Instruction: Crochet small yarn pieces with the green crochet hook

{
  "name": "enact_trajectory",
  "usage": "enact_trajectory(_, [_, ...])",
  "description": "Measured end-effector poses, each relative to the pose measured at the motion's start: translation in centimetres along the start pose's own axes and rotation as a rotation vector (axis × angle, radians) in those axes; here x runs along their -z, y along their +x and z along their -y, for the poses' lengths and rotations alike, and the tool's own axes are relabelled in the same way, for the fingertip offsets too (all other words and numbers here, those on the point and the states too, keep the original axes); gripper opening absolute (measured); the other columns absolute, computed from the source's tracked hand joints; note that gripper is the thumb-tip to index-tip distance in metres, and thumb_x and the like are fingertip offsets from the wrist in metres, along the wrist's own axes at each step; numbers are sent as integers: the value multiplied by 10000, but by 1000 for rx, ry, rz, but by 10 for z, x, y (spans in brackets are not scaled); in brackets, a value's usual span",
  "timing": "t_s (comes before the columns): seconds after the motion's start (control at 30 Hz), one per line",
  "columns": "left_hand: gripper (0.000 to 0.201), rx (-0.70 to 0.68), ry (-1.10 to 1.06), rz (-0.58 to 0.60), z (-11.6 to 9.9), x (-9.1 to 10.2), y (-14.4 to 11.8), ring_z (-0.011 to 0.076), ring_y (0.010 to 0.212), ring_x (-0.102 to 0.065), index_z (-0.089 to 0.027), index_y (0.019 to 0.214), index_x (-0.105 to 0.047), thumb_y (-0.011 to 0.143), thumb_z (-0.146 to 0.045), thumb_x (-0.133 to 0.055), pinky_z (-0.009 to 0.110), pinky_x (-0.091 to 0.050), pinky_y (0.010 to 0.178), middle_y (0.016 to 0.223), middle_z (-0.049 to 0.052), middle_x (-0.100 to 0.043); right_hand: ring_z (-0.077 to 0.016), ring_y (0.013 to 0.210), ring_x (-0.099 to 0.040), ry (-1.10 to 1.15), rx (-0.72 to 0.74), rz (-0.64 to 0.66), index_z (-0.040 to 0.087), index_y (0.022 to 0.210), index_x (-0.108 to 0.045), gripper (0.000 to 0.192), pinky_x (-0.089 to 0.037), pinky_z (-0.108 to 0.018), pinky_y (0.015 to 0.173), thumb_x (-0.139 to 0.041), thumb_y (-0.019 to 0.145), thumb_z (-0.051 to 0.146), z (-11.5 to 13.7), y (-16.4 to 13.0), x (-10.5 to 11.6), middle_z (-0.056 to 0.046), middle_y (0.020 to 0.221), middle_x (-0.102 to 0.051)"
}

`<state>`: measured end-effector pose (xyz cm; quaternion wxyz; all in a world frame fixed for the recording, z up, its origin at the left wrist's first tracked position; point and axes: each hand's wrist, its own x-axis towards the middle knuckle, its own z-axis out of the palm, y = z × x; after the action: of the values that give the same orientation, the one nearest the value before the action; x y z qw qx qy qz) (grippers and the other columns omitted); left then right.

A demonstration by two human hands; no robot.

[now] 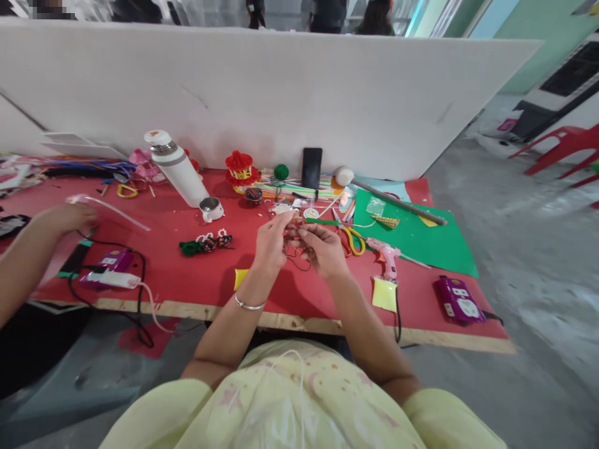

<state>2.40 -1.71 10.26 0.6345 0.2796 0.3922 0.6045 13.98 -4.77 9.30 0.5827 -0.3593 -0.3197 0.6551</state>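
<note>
Above the middle of the red table cover, my left hand (271, 242) and my right hand (326, 251) meet, fingertips pinched close together. What they hold is small and mostly covered by the fingers; I cannot make it out. A thin dark cord (299, 267) loops just below the fingertips. Beside my right hand lie scissors with yellow handles (358, 242) and a green stick-like piece (322, 221). Left of my hands rests a green and dark yarn piece with white bead loops (206, 243). White beads (282, 209) lie just beyond my fingers.
A pink glue gun (387, 255) lies right, by a purple power socket (458, 300). A white bottle (178, 168) stands tilted-looking behind a metal cup (212, 209). Farther back are a phone (311, 167) and a red paper lantern (241, 169). Another person's hand (77, 215) works at left.
</note>
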Motion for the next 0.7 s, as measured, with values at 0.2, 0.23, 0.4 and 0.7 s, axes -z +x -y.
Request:
enact_trajectory(0.2, [308,253,-120,39,-9,-11,-10,28,395,-443,-134,720,-656,635,-345,-864,154,-269,352,551,-40,-598,-142,586,-748,30,-53,14,176,874,-742,374,-603,-192,494,-946,623,362,3,-8,3,-20,751,-797])
enact_trajectory(0.23, [305,255,-119,32,-9,-12,-12,37,395,-456,-136,730,-659,633,-343,-860,163,-282,351,550,-40,-600,-143,585,-749,28,-47,11,175,883,-747,370,-606,-192,501,-941,627,357,3,-9,5,-24,745,-798])
enact_trajectory(0.4, [293,277,-91,38,-6,-13,-14,72,396,-476,-152,725,-642,660,-369,-828,214,-314,363,538,-38,-590,-153,546,-737,25,-28,-1,169,921,-750,381,-604,-204,488,-920,634,352,3,-10,10,-38,703,-792])
enact_trajectory(0.7, [335,193,-24,99,-3,-10,-15,89,396,-482,-154,748,-677,728,-465,-802,244,-352,397,548,-15,-602,-103,433,-640,-10,-4,25,177,870,-723,304,-506,-173,398,-873,710,388,3,-10,6,11,613,-723])
